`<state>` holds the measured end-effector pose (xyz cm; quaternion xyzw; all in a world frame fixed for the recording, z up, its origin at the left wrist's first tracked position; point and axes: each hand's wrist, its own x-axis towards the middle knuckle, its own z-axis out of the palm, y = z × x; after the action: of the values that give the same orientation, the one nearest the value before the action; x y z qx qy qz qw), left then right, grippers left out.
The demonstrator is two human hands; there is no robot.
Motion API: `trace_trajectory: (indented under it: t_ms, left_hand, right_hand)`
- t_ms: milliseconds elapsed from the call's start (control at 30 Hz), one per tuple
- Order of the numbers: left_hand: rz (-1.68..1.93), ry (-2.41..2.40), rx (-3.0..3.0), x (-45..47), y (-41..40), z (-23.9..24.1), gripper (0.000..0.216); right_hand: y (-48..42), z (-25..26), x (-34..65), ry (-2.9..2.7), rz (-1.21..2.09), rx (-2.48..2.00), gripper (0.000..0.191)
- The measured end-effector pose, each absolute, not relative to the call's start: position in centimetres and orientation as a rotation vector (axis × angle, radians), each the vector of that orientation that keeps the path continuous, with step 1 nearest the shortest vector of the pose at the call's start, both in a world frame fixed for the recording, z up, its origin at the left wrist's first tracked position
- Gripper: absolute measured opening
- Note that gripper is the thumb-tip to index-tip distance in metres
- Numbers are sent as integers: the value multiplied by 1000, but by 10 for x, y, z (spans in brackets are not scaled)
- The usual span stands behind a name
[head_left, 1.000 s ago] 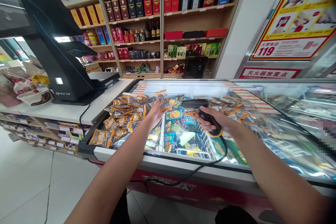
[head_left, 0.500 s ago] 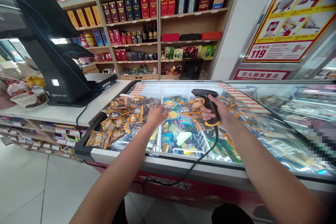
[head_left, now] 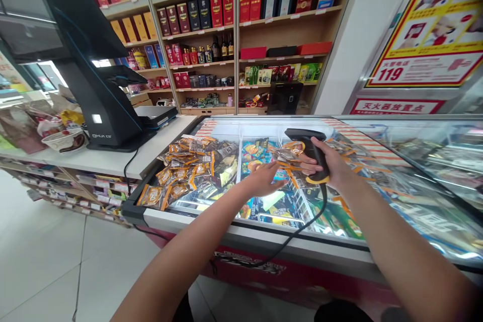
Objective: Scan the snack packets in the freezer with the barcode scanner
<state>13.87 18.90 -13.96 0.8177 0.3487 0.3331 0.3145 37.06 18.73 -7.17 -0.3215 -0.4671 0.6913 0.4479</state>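
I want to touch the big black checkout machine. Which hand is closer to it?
Left. The left hand is over the freezer lid, right of the checkout machine; the right hand is farther right, gripping the scanner.

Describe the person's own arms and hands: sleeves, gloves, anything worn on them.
Both arms are bare along their whole visible length; no sleeve edge comes into view. The left hand and right hand wear no gloves. No watch, bracelet or ring shows on the wrists or the fingers that can be seen. The left forearm and right forearm carry no visible markings.
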Motion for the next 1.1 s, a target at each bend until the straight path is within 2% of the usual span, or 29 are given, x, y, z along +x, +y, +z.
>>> trace_trajectory:
  t_ms: [100,200,333,467,567,700,900,1000,1100]
  left_hand:
    - [944,1046,2180,109,178,-139,47]
    - [926,1381,2255,64,157,-132,44]
    - [584,1938,2396,3,136,-114,44]
    - [287,2120,2494,-29,134,-106,36]
    - [335,1984,2586,-24,139,-109,39]
    - [660,1501,2490,9,154,-113,28]
    - [1274,1091,1467,70,204,-99,26]
    - [1339,872,929,88,228,-93,29]
    - [1343,659,722,94,241,-98,24]
  right_hand:
    - [188,-72,371,-1173,1726,-815,40]
    - [189,-74,372,-1138,1781,-827,48]
    - [191,-78,373,-1063,1823,-797,45]
    - [194,-80,374,-1060,1824,-802,43]
    - [195,-81,375,-1071,1809,-775,37]
    - [194,-81,374,-1074,1833,-766,38]
    - [190,-79,370,-1151,1851,-769,43]
    - [186,-78,368,-1214,1861,-802,50]
    - [182,-77,364,-1301,1841,-836,51]
